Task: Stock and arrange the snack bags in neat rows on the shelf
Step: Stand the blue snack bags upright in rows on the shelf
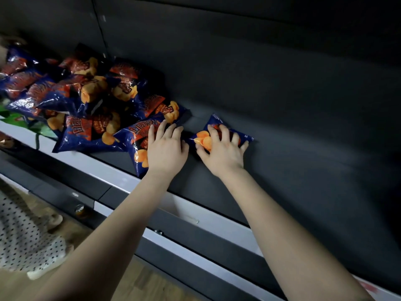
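On the dark shelf (pixel 282 148), toward its front edge, we record both of the person's bare arms reaching in from below.

Left grip (pixel 167 146): wide. The palm lies flat on the front bag (pixel 135 135) with the fingers straight and spread. They press on it and do not close around it. This bag is blue with orange lettering and orange snack pictures. It lies flat, and its near corner reaches the white front rail (pixel 121 177) of the shelf.

Right grip (pixel 223 151): holding the single bag (pixel 213 122). The fingers are bent over its top face and the thumb sits at its near left edge. This bag has the same blue and orange print. It lies flat on the shelf, just to the right of the front bag, with a narrow dark gap between the two.

Behind and to the left of the front bag we note a loose pile of snack bags (pixel 86 90), same print, overlapping at mixed angles and not in rows. It runs to the left edge of the view. Green packs (pixel 13 120) show at the left, beside the pile.

To the right of the single bag, only bare dark shelf surface is visible.

Below the rail we see a lower shelf (pixel 195 242), also dark with a white edge. Polka-dot fabric (pixel 21 235) shows at lower left over a wooden floor (pixel 152 279).
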